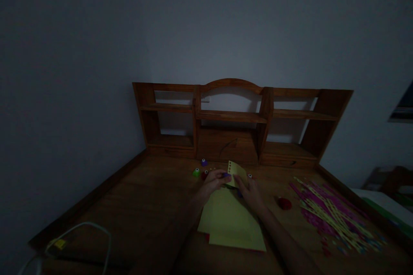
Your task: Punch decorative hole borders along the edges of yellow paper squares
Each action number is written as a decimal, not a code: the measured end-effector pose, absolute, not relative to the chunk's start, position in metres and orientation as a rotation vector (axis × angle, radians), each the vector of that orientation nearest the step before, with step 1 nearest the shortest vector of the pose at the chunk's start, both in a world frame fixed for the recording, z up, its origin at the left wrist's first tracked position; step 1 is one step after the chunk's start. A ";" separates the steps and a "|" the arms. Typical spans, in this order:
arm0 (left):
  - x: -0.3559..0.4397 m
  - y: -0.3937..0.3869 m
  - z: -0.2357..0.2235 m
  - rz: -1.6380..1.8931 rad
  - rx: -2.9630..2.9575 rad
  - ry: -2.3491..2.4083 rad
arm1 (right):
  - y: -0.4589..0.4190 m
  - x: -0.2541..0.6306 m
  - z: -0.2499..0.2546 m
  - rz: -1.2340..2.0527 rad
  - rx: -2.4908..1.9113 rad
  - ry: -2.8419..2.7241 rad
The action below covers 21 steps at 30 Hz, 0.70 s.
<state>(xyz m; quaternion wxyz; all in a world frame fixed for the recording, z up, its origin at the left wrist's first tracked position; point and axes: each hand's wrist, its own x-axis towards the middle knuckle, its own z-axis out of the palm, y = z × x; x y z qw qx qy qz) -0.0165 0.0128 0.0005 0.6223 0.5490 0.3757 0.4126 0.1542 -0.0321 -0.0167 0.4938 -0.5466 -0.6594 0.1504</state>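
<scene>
In the middle of the desk, my right hand [248, 189] grips a yellow sheet of paper [238, 173], which is raised and tilted. A row of dark round spots, apparently holes, runs down its left edge. My left hand [213, 181] is closed at that edge, fingers on a small purple piece [226, 175] that looks like a craft punch; dim light hides its details. Flat yellow sheets [230, 219] lie beneath both hands, with a bit of red showing under them. Small one-eyed figures, one green [196, 172], one purple [204, 163] and one red [204, 175], stand beyond my left hand.
A wooden shelf unit [227, 116] stands along the desk's back edge. On the right are a round red object [284, 203] and a pile of pink and yellow strips [329, 210]. A white cable [87, 224] loops at the front left near a small yellow item [59, 244].
</scene>
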 end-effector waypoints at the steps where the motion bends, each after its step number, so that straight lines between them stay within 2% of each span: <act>1: -0.016 0.012 0.002 0.948 1.259 0.871 | -0.032 0.154 -0.017 0.373 -1.321 -1.589; 21: -0.017 0.017 -0.002 0.875 1.355 0.770 | -0.039 0.158 -0.005 0.287 -1.372 -1.559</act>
